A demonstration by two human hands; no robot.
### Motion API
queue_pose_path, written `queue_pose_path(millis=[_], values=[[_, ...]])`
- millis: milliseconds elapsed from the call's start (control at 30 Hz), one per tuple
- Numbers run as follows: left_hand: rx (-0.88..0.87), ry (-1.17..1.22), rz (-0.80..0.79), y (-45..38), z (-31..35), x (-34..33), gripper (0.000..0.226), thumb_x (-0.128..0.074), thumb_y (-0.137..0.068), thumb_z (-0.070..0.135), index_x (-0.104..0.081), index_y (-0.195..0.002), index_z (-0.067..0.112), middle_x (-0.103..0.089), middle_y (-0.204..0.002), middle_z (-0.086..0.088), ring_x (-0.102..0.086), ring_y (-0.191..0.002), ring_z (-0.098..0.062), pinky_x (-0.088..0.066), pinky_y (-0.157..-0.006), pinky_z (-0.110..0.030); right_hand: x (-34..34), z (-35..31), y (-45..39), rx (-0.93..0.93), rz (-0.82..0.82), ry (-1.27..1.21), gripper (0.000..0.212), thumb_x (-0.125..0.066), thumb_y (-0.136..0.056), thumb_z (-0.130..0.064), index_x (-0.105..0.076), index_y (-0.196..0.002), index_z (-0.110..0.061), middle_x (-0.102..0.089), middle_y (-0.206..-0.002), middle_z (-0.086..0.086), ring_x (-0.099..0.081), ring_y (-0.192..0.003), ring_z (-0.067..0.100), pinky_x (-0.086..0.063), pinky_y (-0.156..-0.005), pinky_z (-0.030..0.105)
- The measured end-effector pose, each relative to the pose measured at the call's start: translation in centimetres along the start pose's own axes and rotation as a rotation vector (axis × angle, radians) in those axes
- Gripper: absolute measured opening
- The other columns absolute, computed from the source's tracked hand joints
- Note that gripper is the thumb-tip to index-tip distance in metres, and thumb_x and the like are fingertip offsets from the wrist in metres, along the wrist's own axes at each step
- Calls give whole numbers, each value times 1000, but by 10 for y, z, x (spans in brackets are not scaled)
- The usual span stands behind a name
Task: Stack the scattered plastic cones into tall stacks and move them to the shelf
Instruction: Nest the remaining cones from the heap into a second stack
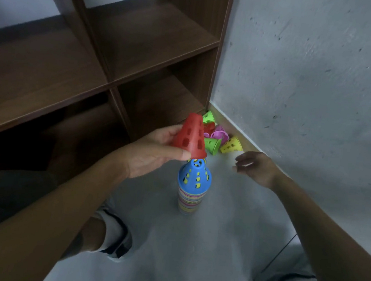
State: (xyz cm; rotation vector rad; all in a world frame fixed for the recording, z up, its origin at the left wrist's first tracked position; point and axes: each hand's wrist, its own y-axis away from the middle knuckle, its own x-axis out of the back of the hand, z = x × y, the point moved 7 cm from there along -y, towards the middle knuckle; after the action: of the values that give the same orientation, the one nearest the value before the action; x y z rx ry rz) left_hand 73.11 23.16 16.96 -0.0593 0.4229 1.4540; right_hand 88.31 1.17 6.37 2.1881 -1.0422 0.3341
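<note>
My left hand (pixel 153 153) grips a red perforated cone (pixel 190 136) by its rim, holding it upright just above a tall multicoloured stack (pixel 192 186) whose top cone is blue. The stack stands on the grey floor. My right hand (pixel 255 168) hovers to the right of the stack with loosely curled fingers and holds nothing. Several loose cones lie on their sides in the corner behind: a green one (pixel 211 144), a yellow one (pixel 232 145), a pink one (pixel 220 132), another green one (pixel 208 117) and a red one (pixel 208 127).
A dark brown wooden shelf unit (pixel 112 48) with open compartments stands at the left, reaching the floor by the corner. A grey wall (pixel 313 73) rises on the right. My knees and shoes show at the bottom of the view.
</note>
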Motion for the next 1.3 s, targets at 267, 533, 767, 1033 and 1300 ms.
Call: queue_pose_path(millis=[267,533,767,1033,1300], values=[[67,-244,-89,2,-8,-5,62,-85,-70,3,-65,-127,17,-68,-129,-7,-63,-122,-22,-54,-94,-31,-6,27,-13,-218,108,-479,24,-42,-96,10,-59,-85,-2,-68,-53,3,-59,-44,14,-39,-43,17],[92,-598,-166,-5,-26,-9,61,-88,-75,9,-66,-126,34,-58,-135,19,-53,-131,-9,-53,-104,-39,-28,8,-24,-174,162,-541,12,-68,-71,-9,-58,-77,-7,-62,-63,16,-54,-49,21,-37,-44,18],[235,-469,-218,-9,-54,24,81,-92,-68,20,-56,-138,38,-51,-147,14,-46,-139,-16,-41,-114,-52,-44,22,-44,-290,178,-846,24,-39,-96,3,-51,-76,-1,-56,-42,9,-55,-32,15,-31,-34,10],[295,-420,-2,-34,-81,88,71,-95,-59,36,-66,-123,42,-63,-135,11,-58,-125,-8,-54,-94,-28,-80,13,-71,-54,13,-121,25,-75,-88,-12,-67,-112,-15,-64,-110,2,-58,-83,14,-42,-64,18],[227,-821,352,-73,-122,138,50,-80,-85,17,-61,-131,15,-38,-147,-4,-41,-136,-14,-34,-96,-10,-109,-4,-79,220,-79,316,44,-77,-86,-21,-66,-127,-15,-46,-151,10,-44,-137,27,-30,-106,22]])
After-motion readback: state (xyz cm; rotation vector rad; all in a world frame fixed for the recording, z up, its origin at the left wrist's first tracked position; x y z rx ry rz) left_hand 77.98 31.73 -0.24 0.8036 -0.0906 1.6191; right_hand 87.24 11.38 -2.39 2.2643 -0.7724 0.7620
